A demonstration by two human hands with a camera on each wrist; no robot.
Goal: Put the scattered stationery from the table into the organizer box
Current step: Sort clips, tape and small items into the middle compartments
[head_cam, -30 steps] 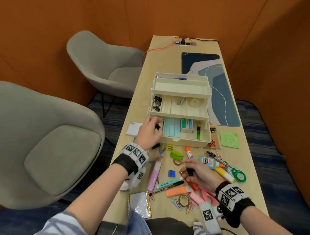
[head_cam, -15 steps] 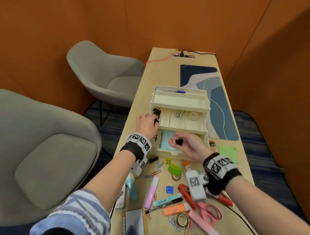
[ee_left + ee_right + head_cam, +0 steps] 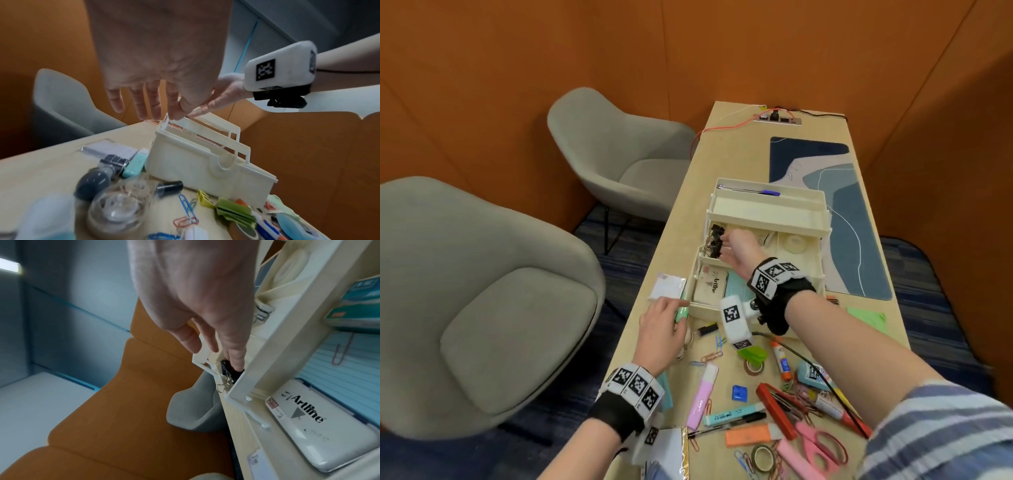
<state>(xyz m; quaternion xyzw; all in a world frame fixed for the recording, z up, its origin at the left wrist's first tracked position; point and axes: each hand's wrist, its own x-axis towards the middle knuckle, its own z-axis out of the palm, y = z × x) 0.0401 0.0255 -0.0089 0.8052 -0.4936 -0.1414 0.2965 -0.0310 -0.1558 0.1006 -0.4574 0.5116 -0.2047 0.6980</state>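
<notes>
The cream tiered organizer box [image 3: 767, 214] stands unfolded mid-table. My right hand [image 3: 726, 245] reaches into the left compartment of its middle tray. There its straight fingers [image 3: 234, 360] touch the black binder clips [image 3: 226, 371], with the thumb held apart. My left hand [image 3: 671, 318] hovers with loose, straight fingers [image 3: 148, 110] over a mint green marker [image 3: 681, 313] by the box's front left corner, holding nothing. Scattered in front of the box are a pink highlighter [image 3: 702, 394], a glue stick [image 3: 780, 359], an orange highlighter [image 3: 750, 437], pink scissors [image 3: 818, 445], a tape roll [image 3: 762, 457] and paper clips [image 3: 717, 342].
Two grey chairs [image 3: 619, 164] stand left of the narrow table. A blue desk mat [image 3: 859, 222] lies right of the box, and a power strip [image 3: 777, 118] with cables sits at the far end. A white packet [image 3: 667, 287] and a green note [image 3: 866, 317] flank the box.
My right hand carried a black clip from over the bottom tray up to the middle tray's left compartment. My left hand drew back from that compartment to the table beside the mint marker.
</notes>
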